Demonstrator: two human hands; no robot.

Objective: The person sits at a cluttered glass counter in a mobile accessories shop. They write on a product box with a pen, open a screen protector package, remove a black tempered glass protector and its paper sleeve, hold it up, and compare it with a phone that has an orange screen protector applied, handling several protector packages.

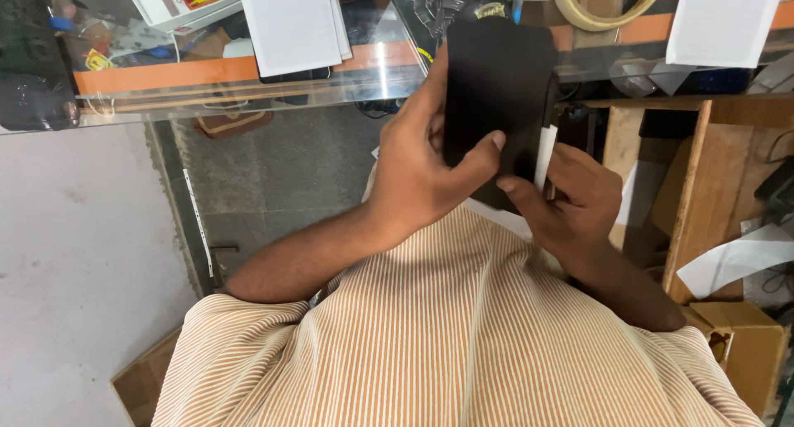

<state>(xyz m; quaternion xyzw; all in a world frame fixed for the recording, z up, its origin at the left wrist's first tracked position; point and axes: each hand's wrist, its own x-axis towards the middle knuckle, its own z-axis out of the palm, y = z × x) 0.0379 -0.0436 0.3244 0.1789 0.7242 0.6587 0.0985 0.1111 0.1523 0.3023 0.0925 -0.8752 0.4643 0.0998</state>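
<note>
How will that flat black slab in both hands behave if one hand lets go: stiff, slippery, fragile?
The black slab likely stays stiff: it stands straight above the left hand without sagging. Its smooth, dark face looks slippery. Thin and flat, it may be fragile if dropped; the right hand pinches only its lower edge.

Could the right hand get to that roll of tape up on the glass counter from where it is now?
Probably not at once. The right hand and the left hand both grip the black flat thing, which lies between them and the roll of tape. It would have to let go first.
</note>
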